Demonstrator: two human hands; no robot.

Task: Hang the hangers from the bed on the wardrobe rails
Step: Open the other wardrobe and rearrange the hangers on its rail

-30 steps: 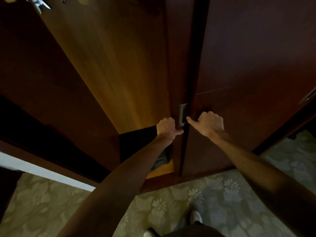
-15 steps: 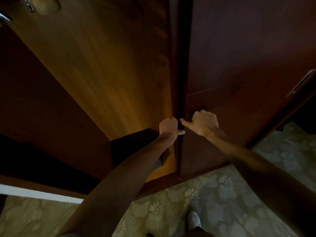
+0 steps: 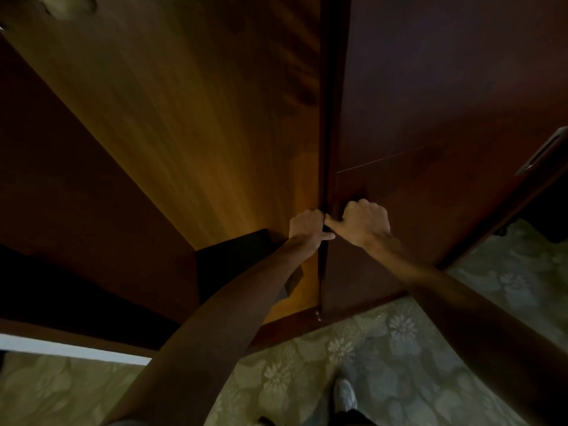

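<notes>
No hanger and no bed are in view. I stand close to a dark wooden wardrobe. My left hand (image 3: pixel 305 227) is curled around the vertical edge of the dark wardrobe door (image 3: pixel 430 103), at the seam with the lit interior. My right hand (image 3: pixel 362 224) is a fist pressed on the door's face right beside it, thumb pointing at the edge and touching my left hand. The small metal handle at that edge is hidden under the hands. Left of the seam, the warm brown inner panel (image 3: pixel 199 118) of the wardrobe shows.
A dark box-like shape (image 3: pixel 233 259) sits low inside the wardrobe. Another metal handle (image 3: pixel 544 152) is on the door at the far right. A floral carpet (image 3: pixel 338 348) covers the floor, my foot (image 3: pixel 345 395) on it. A white strip (image 3: pixel 61 348) runs at lower left.
My hands have come together until thumb and fingers touch, covering the metal handle that showed between them. The view has drifted closer and slightly left.
</notes>
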